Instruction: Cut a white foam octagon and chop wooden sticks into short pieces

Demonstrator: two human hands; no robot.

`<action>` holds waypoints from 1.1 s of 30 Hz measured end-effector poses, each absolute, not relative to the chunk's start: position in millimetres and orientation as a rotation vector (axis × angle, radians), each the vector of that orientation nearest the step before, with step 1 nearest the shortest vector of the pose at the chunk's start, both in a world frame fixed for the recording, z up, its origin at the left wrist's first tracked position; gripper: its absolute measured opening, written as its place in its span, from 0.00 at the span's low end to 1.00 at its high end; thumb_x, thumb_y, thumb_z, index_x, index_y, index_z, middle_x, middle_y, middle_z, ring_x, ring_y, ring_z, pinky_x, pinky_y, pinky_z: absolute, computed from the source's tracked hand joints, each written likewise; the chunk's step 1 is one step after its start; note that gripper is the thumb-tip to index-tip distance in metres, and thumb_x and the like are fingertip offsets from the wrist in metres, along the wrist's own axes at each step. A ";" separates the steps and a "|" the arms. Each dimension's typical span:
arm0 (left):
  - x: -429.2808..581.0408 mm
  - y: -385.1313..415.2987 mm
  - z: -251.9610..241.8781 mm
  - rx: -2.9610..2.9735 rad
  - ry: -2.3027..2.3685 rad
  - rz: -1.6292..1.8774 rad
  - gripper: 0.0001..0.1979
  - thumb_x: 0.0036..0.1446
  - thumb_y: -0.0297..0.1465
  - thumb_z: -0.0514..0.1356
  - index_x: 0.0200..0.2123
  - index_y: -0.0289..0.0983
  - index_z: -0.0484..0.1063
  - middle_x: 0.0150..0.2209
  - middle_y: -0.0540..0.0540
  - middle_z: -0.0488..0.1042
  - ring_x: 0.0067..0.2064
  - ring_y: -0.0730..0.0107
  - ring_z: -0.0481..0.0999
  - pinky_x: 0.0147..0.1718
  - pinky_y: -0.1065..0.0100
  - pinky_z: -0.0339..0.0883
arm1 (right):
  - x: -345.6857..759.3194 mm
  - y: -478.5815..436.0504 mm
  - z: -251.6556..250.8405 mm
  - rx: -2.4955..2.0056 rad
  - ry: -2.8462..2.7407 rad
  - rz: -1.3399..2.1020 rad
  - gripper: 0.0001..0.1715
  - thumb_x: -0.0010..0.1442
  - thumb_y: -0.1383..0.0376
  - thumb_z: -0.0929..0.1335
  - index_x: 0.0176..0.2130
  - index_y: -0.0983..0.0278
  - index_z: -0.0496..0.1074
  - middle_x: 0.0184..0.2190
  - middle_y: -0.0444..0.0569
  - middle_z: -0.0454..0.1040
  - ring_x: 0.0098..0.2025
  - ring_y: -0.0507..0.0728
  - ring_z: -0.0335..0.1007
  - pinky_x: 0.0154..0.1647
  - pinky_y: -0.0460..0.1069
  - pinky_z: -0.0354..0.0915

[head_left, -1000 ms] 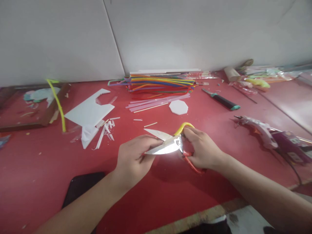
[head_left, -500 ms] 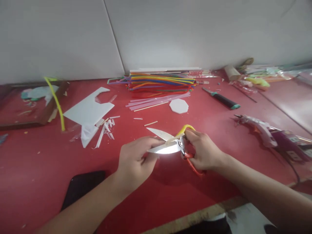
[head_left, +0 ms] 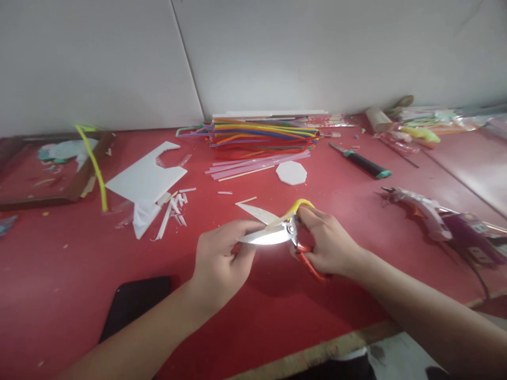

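Observation:
My right hand is closed round the yellow and red handles of a pair of scissors, whose blades are spread and point left. In my left hand, thumb and fingers pinch a thin pale strip that lies between the blades. The fingertips are close to the blades and partly hidden by the lower one. Beyond the scissors, a short thin stick and a white octagonal piece lie on the red table.
Colourful pipe cleaners are bundled at the back. A cutter and a pink glue gun lie right. White sheet, scraps, a tray and a dark flat object are left.
The scissors and my right hand have shifted slightly left and up. The upper blade's tip now reaches the short stick in the view. My left hand keeps its pinch.

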State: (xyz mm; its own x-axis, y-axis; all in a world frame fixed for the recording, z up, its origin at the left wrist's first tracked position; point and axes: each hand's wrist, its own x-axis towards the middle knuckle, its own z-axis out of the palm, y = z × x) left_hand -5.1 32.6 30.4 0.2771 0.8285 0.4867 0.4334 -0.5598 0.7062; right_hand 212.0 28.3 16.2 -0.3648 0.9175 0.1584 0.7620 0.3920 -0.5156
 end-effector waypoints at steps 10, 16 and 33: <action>-4.6 33.8 28.7 2.169 1.084 1.268 0.09 0.52 0.19 0.59 0.32 0.39 0.74 0.28 0.52 0.81 0.25 0.76 0.77 0.26 0.77 0.71 | 210.5 26.4 22.0 -1.414 -2.259 0.475 0.11 0.48 0.64 0.63 0.31 0.59 0.53 0.29 0.49 0.64 0.29 0.56 0.59 0.29 0.51 0.60; -4.2 34.5 28.1 2.117 1.111 1.214 0.09 0.52 0.20 0.59 0.32 0.40 0.74 0.27 0.53 0.80 0.23 0.76 0.76 0.23 0.78 0.69 | 210.3 27.6 20.8 -1.452 -2.260 0.445 0.11 0.47 0.64 0.63 0.30 0.59 0.52 0.28 0.47 0.63 0.27 0.55 0.58 0.28 0.50 0.59; -4.5 35.7 26.6 2.102 1.069 1.233 0.10 0.51 0.19 0.57 0.32 0.39 0.73 0.28 0.52 0.80 0.24 0.77 0.76 0.22 0.78 0.68 | 211.3 30.7 17.8 -1.431 -2.258 0.433 0.10 0.46 0.65 0.63 0.30 0.59 0.53 0.28 0.48 0.63 0.27 0.55 0.58 0.27 0.51 0.61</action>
State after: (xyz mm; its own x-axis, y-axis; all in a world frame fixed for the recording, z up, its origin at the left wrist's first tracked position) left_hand -4.5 35.7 26.6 0.2904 0.8129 0.5048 0.3848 -0.5822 0.7162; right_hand 211.3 30.7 17.8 -0.3749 0.9075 0.1894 0.7732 0.4188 -0.4762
